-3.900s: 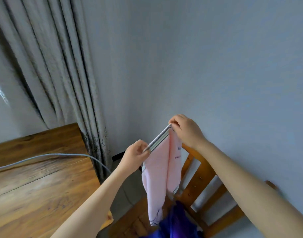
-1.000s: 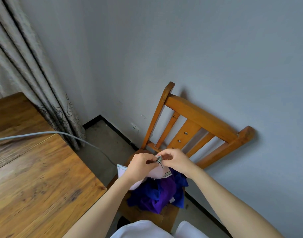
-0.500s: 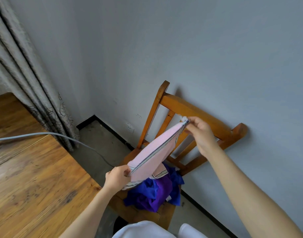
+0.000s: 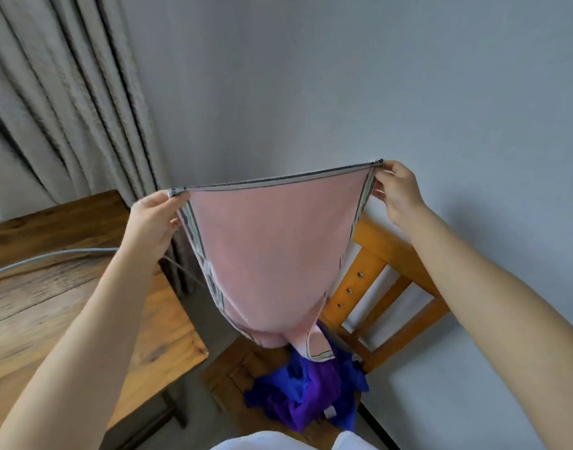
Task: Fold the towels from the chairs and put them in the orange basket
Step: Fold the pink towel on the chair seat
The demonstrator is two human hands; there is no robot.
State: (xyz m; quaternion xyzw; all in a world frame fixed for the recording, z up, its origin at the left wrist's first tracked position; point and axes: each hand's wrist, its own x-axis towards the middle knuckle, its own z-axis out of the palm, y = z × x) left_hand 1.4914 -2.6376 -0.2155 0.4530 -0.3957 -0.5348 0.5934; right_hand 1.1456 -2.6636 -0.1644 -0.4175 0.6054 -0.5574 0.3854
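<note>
A pink towel (image 4: 272, 251) with striped edges hangs spread in the air in front of me. My left hand (image 4: 153, 219) pinches its top left corner and my right hand (image 4: 397, 196) pinches its top right corner, so the top edge is pulled taut between them. The towel's lower end droops over a crumpled blue and purple towel (image 4: 307, 394) lying on the seat of a wooden chair (image 4: 376, 254). The orange basket is not in view.
A wooden table (image 4: 51, 287) stands at the left with a grey cable (image 4: 44, 258) across it. Grey curtains (image 4: 67, 92) hang behind it. The chair stands against a grey wall (image 4: 376, 76), and my white-clad knees show at the bottom edge.
My hands have risen and moved apart, stretching the pink towel from a narrow slanted strip into a wide open sheet. The view has tilted upward.
</note>
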